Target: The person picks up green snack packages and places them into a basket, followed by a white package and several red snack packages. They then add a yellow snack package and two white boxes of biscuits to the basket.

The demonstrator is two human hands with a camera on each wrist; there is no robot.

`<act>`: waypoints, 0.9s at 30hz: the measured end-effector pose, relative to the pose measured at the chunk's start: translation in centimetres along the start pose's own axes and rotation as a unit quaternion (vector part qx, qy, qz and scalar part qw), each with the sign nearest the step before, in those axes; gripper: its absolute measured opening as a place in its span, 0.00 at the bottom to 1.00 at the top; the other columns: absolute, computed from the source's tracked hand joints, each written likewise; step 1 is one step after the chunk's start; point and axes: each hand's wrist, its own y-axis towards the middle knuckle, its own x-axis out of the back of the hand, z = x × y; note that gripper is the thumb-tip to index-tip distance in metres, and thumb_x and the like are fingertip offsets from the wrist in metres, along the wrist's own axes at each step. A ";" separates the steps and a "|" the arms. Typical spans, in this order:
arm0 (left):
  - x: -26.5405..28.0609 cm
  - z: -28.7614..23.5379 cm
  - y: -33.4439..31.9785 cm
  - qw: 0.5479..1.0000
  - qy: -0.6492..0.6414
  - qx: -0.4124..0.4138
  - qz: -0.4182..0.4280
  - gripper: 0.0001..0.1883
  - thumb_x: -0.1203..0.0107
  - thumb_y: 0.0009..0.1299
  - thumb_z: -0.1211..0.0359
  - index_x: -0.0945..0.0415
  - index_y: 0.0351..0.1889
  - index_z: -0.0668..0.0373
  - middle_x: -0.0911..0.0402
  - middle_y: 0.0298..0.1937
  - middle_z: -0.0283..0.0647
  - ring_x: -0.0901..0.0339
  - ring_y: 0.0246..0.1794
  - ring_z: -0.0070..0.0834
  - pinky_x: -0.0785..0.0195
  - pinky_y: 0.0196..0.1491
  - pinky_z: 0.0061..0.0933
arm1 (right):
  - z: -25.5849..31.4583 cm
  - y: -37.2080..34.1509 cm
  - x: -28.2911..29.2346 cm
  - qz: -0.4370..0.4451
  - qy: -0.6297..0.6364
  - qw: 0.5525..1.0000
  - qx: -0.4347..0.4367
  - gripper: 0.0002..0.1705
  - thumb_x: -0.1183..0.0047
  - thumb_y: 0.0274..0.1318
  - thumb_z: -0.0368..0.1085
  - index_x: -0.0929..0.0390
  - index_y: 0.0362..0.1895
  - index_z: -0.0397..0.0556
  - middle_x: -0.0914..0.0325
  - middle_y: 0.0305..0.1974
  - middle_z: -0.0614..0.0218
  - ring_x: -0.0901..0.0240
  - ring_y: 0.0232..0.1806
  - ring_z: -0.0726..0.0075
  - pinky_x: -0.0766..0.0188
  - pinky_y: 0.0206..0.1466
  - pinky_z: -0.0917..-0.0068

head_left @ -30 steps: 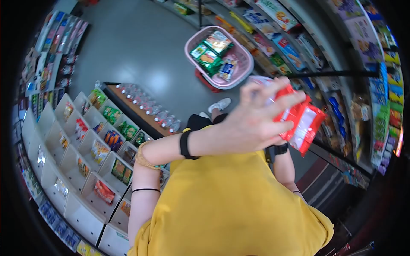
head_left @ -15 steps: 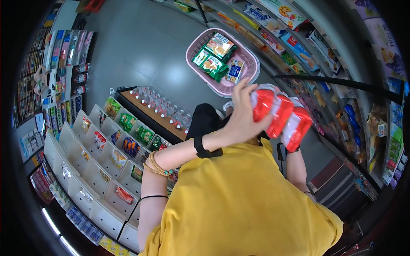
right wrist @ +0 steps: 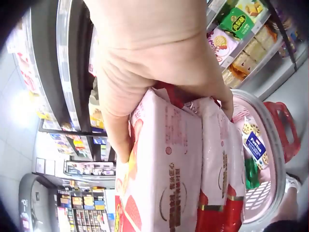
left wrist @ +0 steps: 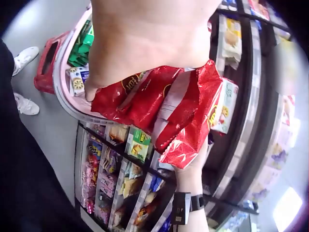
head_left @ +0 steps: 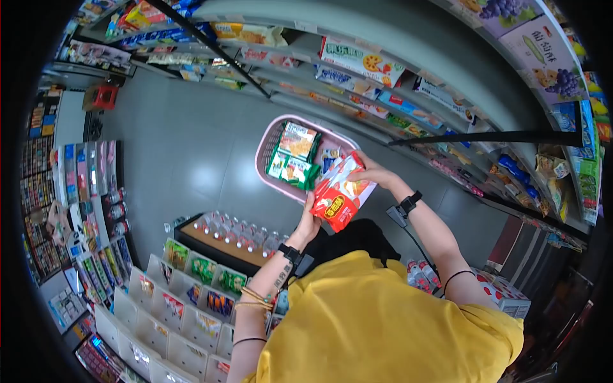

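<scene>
From my remote station, I locate the red-and-white packs (head_left: 340, 203) at the center of the head view, tilted, above the near right side of the pink basket (head_left: 260, 156). At least 3 packs show side by side in the right wrist view. State of hands: the left hand (head_left: 308, 224) grips the lower left edge, thumb visible, most of its fingers hidden; the right hand (head_left: 378, 174) grasps the upper right end, with digits on 2 opposite sides of the bundle. Handling, by my judgement: each pack is light, and the bundle is moderate in bulk. The film wrappers are glossy and creased; treat them as slippery and soft at the crimped ends, firmer along the filled body. I assess the contents as brittle; apply even, low pressure. Take hold across the full bundle width, 1 hand at each end, so that the outer packs cannot slide against the middle. Do not lift by a crimped seam. Green packs (head_left: 295, 171) lie in the left part of the basket.
</scene>
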 end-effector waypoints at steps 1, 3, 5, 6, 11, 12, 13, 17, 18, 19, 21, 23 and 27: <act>0.1 -0.4 0.4 0.999 -0.035 -0.004 -0.009 0.37 0.63 0.78 0.38 0.38 0.72 0.56 0.29 0.71 0.41 0.32 0.71 0.36 0.40 0.72 0.48 | 0.6 1.3 -0.3 0.008 -0.014 1.000 -0.015 0.63 0.25 0.43 0.46 0.52 0.76 0.41 0.37 0.68 0.55 0.39 0.70 0.60 0.43 0.73 0.67; 0.5 -1.1 1.1 0.995 -0.095 -0.002 -0.032 0.39 0.62 0.77 0.37 0.39 0.73 0.57 0.32 0.73 0.43 0.36 0.73 0.38 0.46 0.75 0.51 | 1.4 3.0 -1.0 0.020 -0.041 0.999 -0.025 0.67 0.23 0.40 0.48 0.54 0.76 0.37 0.40 0.70 0.50 0.42 0.72 0.57 0.45 0.74 0.68; 2.7 -0.3 2.7 0.979 -0.202 0.008 -0.013 0.41 0.61 0.76 0.35 0.40 0.74 0.58 0.35 0.74 0.45 0.39 0.75 0.40 0.51 0.76 0.54 | 1.1 5.7 -0.9 0.035 -0.066 0.996 -0.050 0.70 0.22 0.37 0.50 0.55 0.76 0.35 0.41 0.70 0.47 0.43 0.73 0.56 0.45 0.74 0.68; 3.0 -0.2 3.0 0.980 -0.198 0.010 -0.023 0.43 0.61 0.74 0.34 0.41 0.74 0.59 0.35 0.75 0.46 0.40 0.76 0.42 0.53 0.77 0.55 | 0.6 6.8 -0.9 0.035 -0.086 0.994 -0.056 0.71 0.22 0.37 0.50 0.55 0.76 0.35 0.40 0.70 0.47 0.42 0.72 0.56 0.45 0.74 0.68; 6.8 2.6 5.2 0.953 -0.292 0.029 -0.067 0.36 0.67 0.78 0.43 0.42 0.75 0.59 0.36 0.75 0.46 0.41 0.76 0.43 0.52 0.77 0.53 | -2.8 10.9 -0.9 0.056 -0.187 0.979 -0.051 0.73 0.22 0.35 0.53 0.56 0.76 0.35 0.35 0.67 0.45 0.38 0.71 0.54 0.42 0.73 0.69; 7.0 2.7 5.3 0.949 -0.313 0.018 -0.036 0.36 0.69 0.78 0.45 0.43 0.75 0.60 0.38 0.76 0.47 0.42 0.76 0.44 0.54 0.77 0.53 | -2.8 11.1 -1.1 0.058 -0.209 0.975 -0.055 0.71 0.22 0.35 0.53 0.55 0.75 0.34 0.33 0.66 0.46 0.37 0.70 0.54 0.43 0.73 0.69; 7.2 2.8 5.6 0.944 -0.326 0.016 -0.040 0.36 0.69 0.78 0.45 0.43 0.75 0.60 0.38 0.76 0.47 0.42 0.76 0.44 0.54 0.77 0.53 | -2.8 11.2 -1.3 0.054 -0.217 0.973 -0.059 0.69 0.22 0.36 0.52 0.54 0.75 0.36 0.33 0.66 0.47 0.37 0.70 0.55 0.42 0.73 0.69; 7.0 2.6 6.3 0.934 -0.352 0.002 -0.062 0.36 0.70 0.77 0.45 0.43 0.74 0.60 0.38 0.75 0.48 0.42 0.76 0.46 0.54 0.77 0.54 | -2.2 11.5 -2.5 0.048 -0.212 0.973 -0.080 0.66 0.22 0.37 0.52 0.52 0.74 0.40 0.33 0.65 0.49 0.37 0.70 0.55 0.43 0.73 0.68; 7.0 2.6 6.6 0.933 -0.354 -0.007 -0.065 0.36 0.70 0.77 0.45 0.42 0.74 0.60 0.37 0.75 0.48 0.42 0.76 0.46 0.53 0.77 0.55 | -2.3 11.6 -2.6 0.044 -0.203 0.975 -0.073 0.67 0.22 0.36 0.52 0.52 0.74 0.40 0.32 0.64 0.49 0.37 0.69 0.54 0.43 0.73 0.67; 7.1 2.8 6.9 0.931 -0.357 -0.015 -0.070 0.35 0.70 0.77 0.45 0.42 0.74 0.60 0.37 0.75 0.48 0.42 0.76 0.46 0.53 0.77 0.55 | -2.5 11.7 -2.6 0.042 -0.193 0.978 -0.069 0.67 0.22 0.36 0.52 0.52 0.74 0.40 0.31 0.63 0.49 0.36 0.69 0.54 0.43 0.73 0.67; 7.8 3.1 8.0 0.929 -0.361 -0.014 -0.077 0.34 0.72 0.78 0.45 0.40 0.73 0.59 0.37 0.75 0.47 0.41 0.75 0.45 0.51 0.76 0.55 | -3.0 12.1 -2.5 0.029 -0.214 0.974 -0.069 0.67 0.22 0.36 0.52 0.52 0.74 0.41 0.32 0.64 0.49 0.37 0.70 0.54 0.44 0.74 0.67; 8.2 3.6 9.3 0.927 -0.363 -0.012 -0.090 0.35 0.73 0.79 0.44 0.40 0.73 0.58 0.36 0.74 0.46 0.40 0.75 0.45 0.51 0.76 0.54 | -3.8 12.0 -2.4 0.010 -0.208 0.976 -0.068 0.67 0.22 0.36 0.52 0.51 0.74 0.40 0.33 0.65 0.48 0.38 0.70 0.53 0.45 0.74 0.66; 7.4 3.6 9.7 0.940 -0.307 -0.004 -0.151 0.35 0.66 0.79 0.43 0.40 0.72 0.59 0.39 0.76 0.43 0.43 0.77 0.38 0.54 0.77 0.47 | -7.3 11.9 -1.4 -0.017 -0.287 0.957 -0.033 0.70 0.22 0.35 0.52 0.54 0.76 0.38 0.38 0.69 0.43 0.41 0.73 0.46 0.46 0.76 0.64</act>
